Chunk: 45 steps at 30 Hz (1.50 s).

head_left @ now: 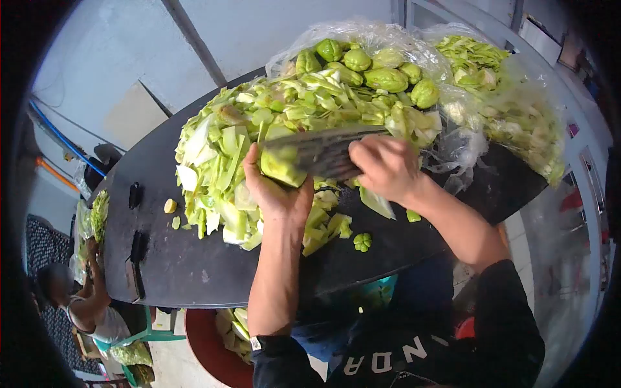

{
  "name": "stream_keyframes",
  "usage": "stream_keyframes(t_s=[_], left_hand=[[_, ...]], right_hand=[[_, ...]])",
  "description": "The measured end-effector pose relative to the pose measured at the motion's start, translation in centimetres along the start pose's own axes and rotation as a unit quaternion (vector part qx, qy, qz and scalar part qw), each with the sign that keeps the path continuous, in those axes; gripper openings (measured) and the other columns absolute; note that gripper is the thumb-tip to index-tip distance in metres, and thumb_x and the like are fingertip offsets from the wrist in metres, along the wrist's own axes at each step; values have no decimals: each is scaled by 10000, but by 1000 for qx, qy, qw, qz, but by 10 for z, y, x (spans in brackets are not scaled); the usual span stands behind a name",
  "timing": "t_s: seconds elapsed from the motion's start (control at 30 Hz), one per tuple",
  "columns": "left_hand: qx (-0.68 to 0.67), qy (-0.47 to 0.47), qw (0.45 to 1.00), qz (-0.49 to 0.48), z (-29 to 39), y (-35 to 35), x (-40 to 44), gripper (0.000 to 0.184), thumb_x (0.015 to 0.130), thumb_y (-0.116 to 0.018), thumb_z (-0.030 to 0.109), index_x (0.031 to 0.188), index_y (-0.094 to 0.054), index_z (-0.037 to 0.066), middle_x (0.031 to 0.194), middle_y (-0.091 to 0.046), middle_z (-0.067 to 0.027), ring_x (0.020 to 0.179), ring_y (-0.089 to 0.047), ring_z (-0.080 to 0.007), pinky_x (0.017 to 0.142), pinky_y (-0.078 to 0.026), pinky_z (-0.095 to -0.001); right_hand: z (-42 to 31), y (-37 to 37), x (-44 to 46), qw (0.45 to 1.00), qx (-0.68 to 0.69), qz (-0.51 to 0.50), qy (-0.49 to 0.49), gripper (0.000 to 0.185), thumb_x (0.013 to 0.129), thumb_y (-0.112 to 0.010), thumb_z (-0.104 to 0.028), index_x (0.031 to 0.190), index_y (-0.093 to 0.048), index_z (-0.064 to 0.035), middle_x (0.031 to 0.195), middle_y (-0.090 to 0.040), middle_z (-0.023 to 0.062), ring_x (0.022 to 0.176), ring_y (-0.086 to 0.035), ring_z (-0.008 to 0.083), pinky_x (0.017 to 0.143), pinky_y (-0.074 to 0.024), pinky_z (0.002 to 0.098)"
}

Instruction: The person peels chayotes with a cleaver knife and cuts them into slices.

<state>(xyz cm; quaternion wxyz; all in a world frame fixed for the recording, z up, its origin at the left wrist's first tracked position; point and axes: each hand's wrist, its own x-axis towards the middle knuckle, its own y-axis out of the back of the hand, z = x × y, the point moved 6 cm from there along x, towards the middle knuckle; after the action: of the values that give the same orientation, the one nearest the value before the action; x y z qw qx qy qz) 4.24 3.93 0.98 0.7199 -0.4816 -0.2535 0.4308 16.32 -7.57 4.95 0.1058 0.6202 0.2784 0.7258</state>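
My left hand is closed around a pale green chayote, held up over a pile of cut pieces. In my right hand is a knife with a broad dark blade, smeared by motion. Its blade lies across the top of the chayote, against or just over it; I cannot tell which. Beneath and behind my hands spreads a big heap of sliced chayote. A small green chayote end sits on the table near my right forearm.
Whole chayotes lie in a clear plastic bag at the back. A bag of cut green pieces stands at the right. The dark table holds a black-handled object at left. Below is a red tub; another person handles greens.
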Motion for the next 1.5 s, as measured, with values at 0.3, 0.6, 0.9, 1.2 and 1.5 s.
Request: stream_keyframes(t_s=[0.3, 0.6, 0.9, 1.2, 1.5], left_hand=[[-9, 79, 993, -91, -10, 5, -6, 474, 896, -523, 406, 1163, -581, 19, 1093, -657, -144, 990, -632, -271, 903, -512, -395], [36, -8, 999, 7, 0, -2, -7, 480, 829, -555, 412, 1155, -597, 62, 1088, -645, -97, 1025, -595, -269, 966, -441, -428], [89, 4, 994, -58, 0, -6, -8, 505, 812, -582, 421, 1181, -576, 78, 1109, -633, -108, 1031, -602, -272, 893, -489, -459], [83, 20, 994, -68, -4, -2, -7, 526, 816, -547, 417, 1172, -584, 32, 1069, -649, -115, 974, -627, -273, 852, -519, -433], [22, -6, 999, 46, -2, 10, 3, 520, 925, -497, 462, 1234, -560, 49, 1170, -618, -127, 1082, -575, -293, 1004, -423, -482]], right_hand=[[-38, 8, 4, 992, -8, 55, 112, 91, 722, -614, -93, 800, -573, -68, 648, -472, 0, 574, -554, 127, 489, -475, 268], [6, 3, -5, 997, 68, 11, -42, 187, 673, -637, -10, 774, -501, -89, 641, -527, 63, 588, -606, 266, 491, -495, 376], [25, -10, -7, 989, 86, -39, -113, 199, 733, -634, -16, 876, -502, -53, 696, -600, 114, 640, -630, 339, 529, -503, 427], [24, -20, -4, 985, 58, -73, -148, 197, 756, -644, -35, 884, -495, -51, 743, -637, 132, 659, -651, 344, 516, -508, 432], [15, -3, -4, 997, 20, -3, -70, 196, 712, -661, -67, 821, -498, -75, 678, -565, 82, 607, -619, 298, 500, -504, 388]])
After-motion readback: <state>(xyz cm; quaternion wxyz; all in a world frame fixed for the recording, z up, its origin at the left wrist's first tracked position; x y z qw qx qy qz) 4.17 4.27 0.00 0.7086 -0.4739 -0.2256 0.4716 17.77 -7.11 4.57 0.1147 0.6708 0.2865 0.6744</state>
